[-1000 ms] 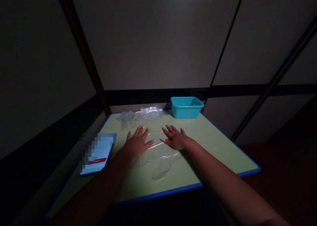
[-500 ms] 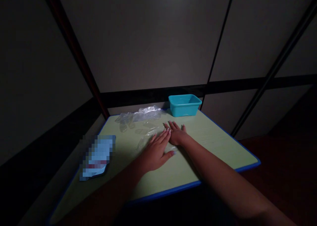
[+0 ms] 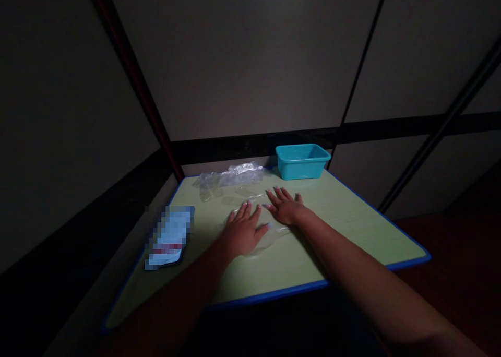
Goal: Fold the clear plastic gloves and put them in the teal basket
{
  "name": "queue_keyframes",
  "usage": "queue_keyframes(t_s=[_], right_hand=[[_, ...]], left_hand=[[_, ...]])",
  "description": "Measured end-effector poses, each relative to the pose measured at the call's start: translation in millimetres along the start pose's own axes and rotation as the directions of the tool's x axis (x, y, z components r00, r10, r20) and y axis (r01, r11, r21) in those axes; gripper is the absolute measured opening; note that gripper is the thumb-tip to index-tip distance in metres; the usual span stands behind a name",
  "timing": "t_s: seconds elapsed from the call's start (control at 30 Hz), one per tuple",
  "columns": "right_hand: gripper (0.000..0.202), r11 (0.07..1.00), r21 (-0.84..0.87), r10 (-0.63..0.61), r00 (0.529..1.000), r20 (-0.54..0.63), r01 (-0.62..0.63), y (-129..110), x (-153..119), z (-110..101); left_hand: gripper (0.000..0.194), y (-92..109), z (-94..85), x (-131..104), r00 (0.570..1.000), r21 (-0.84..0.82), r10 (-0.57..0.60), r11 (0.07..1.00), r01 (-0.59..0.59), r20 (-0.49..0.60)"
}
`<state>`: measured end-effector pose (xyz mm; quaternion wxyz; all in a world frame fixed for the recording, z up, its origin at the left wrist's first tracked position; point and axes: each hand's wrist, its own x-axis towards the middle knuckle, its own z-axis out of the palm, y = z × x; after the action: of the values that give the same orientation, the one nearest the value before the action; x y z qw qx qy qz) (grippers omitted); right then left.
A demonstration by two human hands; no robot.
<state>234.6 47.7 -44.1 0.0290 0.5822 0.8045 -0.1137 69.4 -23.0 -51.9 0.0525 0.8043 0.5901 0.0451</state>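
Observation:
A thin clear plastic glove or sheet (image 3: 279, 233) lies flat on the light green table (image 3: 352, 231); its exact shape is hard to make out. My left hand (image 3: 243, 230) rests palm down on its left part, fingers spread. Palm down on the right side of the plastic is my right hand (image 3: 285, 206), its fingers apart too. The two hands do not touch each other. Beyond them, more crumpled clear plastic (image 3: 238, 175) lies along the table's back edge, with flat transparent pieces in front of it.
At the back right of the table stands a turquoise bin (image 3: 302, 163). A phone (image 3: 170, 238) with a lit, blurred screen lies near the left edge. Dark wall panels (image 3: 254, 59) rise directly behind the table, which has a blue rim.
My left hand has slid left, away from my right hand, and its fingers have spread. More of the plastic shows between them. The whole view has shifted slightly.

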Motion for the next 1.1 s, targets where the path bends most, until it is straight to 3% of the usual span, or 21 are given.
queue_keyframes(t_s=[0.1, 0.2, 0.3, 0.37, 0.53, 0.7, 0.8, 0.87, 0.93, 1.1], right_hand=[[0.064, 1.0, 0.003, 0.004, 1.0, 0.007, -0.004, -0.4, -0.6, -1.2], [0.064, 1.0, -0.001, 0.003, 1.0, 0.021, -0.003, -0.8, -1.4, -3.4], [0.064, 1.0, -0.017, -0.012, 0.999, 0.044, 0.013, -0.5, -2.3, -5.1], [0.064, 1.0, -0.019, -0.016, 0.999, 0.039, 0.016, 0.0, -2.5, -5.0], [0.064, 1.0, -0.009, -0.009, 1.0, 0.01, 0.009, 0.1, -1.5, -2.6], [0.066, 1.0, 0.005, -0.012, 1.0, 0.006, 0.012, 0.2, -1.2, -1.7], [0.065, 1.0, 0.004, -0.017, 1.0, 0.007, 0.017, 1.0, -1.2, -1.8], [0.064, 1.0, -0.004, -0.017, 1.0, 0.009, 0.017, 1.3, -1.2, -2.1], [0.063, 1.0, -0.013, -0.013, 1.0, 0.02, 0.013, 1.3, -1.1, -2.5], [0.064, 1.0, -0.009, -0.008, 1.0, 0.018, 0.009, 0.5, -1.2, -3.0]], left_hand=[[0.069, 0.7, -3.7, -3.3, 0.996, 0.016, -0.012, 1.0, 0.013, -0.087], [0.068, 7.4, -9.2, -7.8, 0.972, -0.048, 0.208, 0.976, -0.214, -0.108], [0.069, 14.3, -12.7, -12.1, 0.933, -0.137, 0.359, 0.924, -0.357, -0.012], [0.067, 15.4, -13.1, -13.3, 0.943, -0.149, 0.329, 0.936, -0.319, 0.045], [0.063, 4.5, -8.6, -9.7, 0.992, -0.079, 0.088, 0.994, -0.082, 0.085], [0.063, -3.7, -7.7, -6.0, 0.996, -0.037, -0.085, 0.996, 0.084, -0.018], [0.064, -1.3, -14.9, -6.9, 0.993, -0.056, 0.036, 0.998, -0.043, -0.115], [0.064, 1.4, -18.7, -8.3, 0.973, -0.083, 0.206, 0.973, -0.214, -0.103], [0.064, 2.8, -18.8, -9.0, 0.953, -0.103, 0.301, 0.947, -0.304, -0.044], [0.062, -5.5, -9.3, -3.1, 0.97, -0.1, 0.241, 0.966, -0.237, 0.039]])
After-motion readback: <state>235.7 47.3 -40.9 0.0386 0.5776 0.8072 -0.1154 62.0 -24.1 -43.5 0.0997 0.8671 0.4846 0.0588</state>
